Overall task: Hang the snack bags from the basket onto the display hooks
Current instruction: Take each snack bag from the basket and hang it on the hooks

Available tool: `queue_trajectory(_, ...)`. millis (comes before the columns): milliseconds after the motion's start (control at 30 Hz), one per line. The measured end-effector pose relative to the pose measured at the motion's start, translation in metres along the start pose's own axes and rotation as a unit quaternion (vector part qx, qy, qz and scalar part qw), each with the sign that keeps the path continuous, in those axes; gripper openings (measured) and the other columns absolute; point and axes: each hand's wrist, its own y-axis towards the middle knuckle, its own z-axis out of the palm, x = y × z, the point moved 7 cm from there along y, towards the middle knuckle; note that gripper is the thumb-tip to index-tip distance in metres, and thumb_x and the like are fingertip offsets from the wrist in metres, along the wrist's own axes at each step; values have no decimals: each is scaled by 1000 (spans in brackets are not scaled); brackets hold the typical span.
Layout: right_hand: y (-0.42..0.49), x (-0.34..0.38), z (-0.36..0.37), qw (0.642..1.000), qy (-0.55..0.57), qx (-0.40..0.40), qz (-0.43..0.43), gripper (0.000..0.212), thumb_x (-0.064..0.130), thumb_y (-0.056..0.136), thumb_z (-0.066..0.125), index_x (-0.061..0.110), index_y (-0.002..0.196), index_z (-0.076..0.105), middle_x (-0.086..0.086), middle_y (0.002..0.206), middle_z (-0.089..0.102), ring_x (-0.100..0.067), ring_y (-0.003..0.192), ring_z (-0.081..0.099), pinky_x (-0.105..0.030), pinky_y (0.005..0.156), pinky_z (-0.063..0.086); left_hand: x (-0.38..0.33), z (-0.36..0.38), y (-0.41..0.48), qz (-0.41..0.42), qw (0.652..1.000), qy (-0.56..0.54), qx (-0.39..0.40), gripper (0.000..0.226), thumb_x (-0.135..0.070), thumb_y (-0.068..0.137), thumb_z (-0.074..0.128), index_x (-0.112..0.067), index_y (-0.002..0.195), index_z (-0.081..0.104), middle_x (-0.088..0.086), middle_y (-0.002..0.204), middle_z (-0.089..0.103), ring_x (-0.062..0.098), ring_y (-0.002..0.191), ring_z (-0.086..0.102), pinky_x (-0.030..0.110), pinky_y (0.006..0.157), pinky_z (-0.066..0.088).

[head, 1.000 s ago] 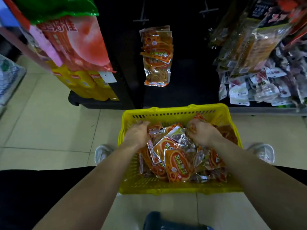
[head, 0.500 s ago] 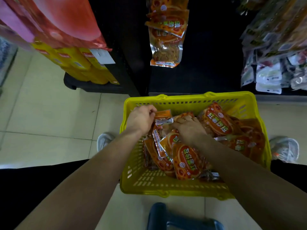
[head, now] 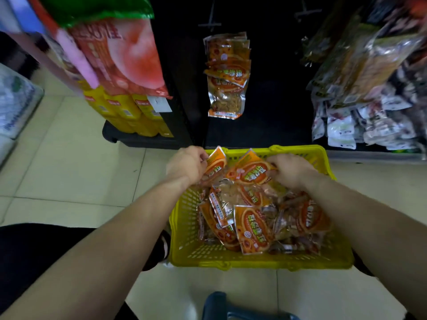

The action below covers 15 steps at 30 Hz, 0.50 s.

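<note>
A yellow plastic basket (head: 184,229) sits on the floor in front of me, filled with several orange snack bags (head: 253,227). My left hand (head: 186,165) pinches the top edge of one orange bag (head: 216,163) at the basket's far left rim. My right hand (head: 292,170) grips another orange bag (head: 251,170), lifted above the pile. On the dark display panel above, a bunch of matching bags (head: 226,75) hangs from a hook (head: 210,23). A second hook (head: 306,11) to its right carries nothing.
Large red and yellow packs (head: 120,65) hang at the upper left above a dark base. Clear and white packets (head: 369,88) crowd the rack at the right. The floor is pale tile. A blue object (head: 233,306) lies at the bottom edge near me.
Both hands have risen out of the pile toward the basket's far rim, each lifting an orange bag. The view has tilted up, showing more of the display.
</note>
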Motion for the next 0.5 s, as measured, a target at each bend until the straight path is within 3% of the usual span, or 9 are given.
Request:
queue_trajectory(67, -17, 2, -24, 1000, 21, -14, -6, 7, 34, 91, 59, 37, 97, 61, 0, 107, 68, -30, 107, 60, -37, 80, 48, -7, -17, -10, -5, 1000, -7, -8, 12, -28, 87, 64, -30, 95, 73, 2, 99, 74, 21, 95, 69, 37, 82, 59)
queue_trajectory(167, -42, 14, -63, 998, 30, -41, -29, 13, 31, 92, 55, 41, 85, 54, 5, 97, 66, -28, 104, 60, -35, 75, 46, -23, -39, -23, 13, 999, -49, -12, 6, -26, 83, 68, -28, 86, 74, -1, 85, 75, 18, 85, 70, 34, 77, 58)
queue_trajectory(200, -50, 19, -75, 997, 36, -50, -39, 10, 31, 93, 54, 39, 92, 58, 4, 101, 68, -28, 105, 60, -37, 78, 49, -30, -45, -27, 23, 997, -75, -7, 6, -22, 83, 70, -27, 83, 73, -1, 81, 75, 17, 78, 71, 32, 73, 58)
queue_trajectory(300, -74, 38, -109, 993, 30, -97, -62, 31, 29, 97, 49, 37, 126, 56, -2, 115, 69, -30, 108, 60, -41, 83, 53, -50, -58, -40, 46, 986, -157, 16, 10, -12, 85, 72, -22, 83, 71, -2, 70, 75, 14, 64, 71, 26, 60, 55)
queue_trajectory(400, -99, 67, -125, 982, -15, -147, -115, 53, 25, 97, 42, 46, 145, 34, -1, 133, 62, -29, 113, 61, -42, 85, 54, -67, -64, -48, 43, 969, -238, 44, 6, -9, 90, 69, -15, 87, 68, 2, 68, 74, 20, 62, 72, 28, 55, 57)
queue_trajectory(500, -112, 98, -118, 970, -58, -170, -166, 71, 26, 95, 42, 53, 149, 5, 9, 153, 41, -25, 120, 58, -39, 88, 54, -79, -65, -49, 20, 941, -332, 59, 12, -9, 95, 61, -12, 87, 69, 3, 68, 74, 19, 63, 74, 29, 55, 58)
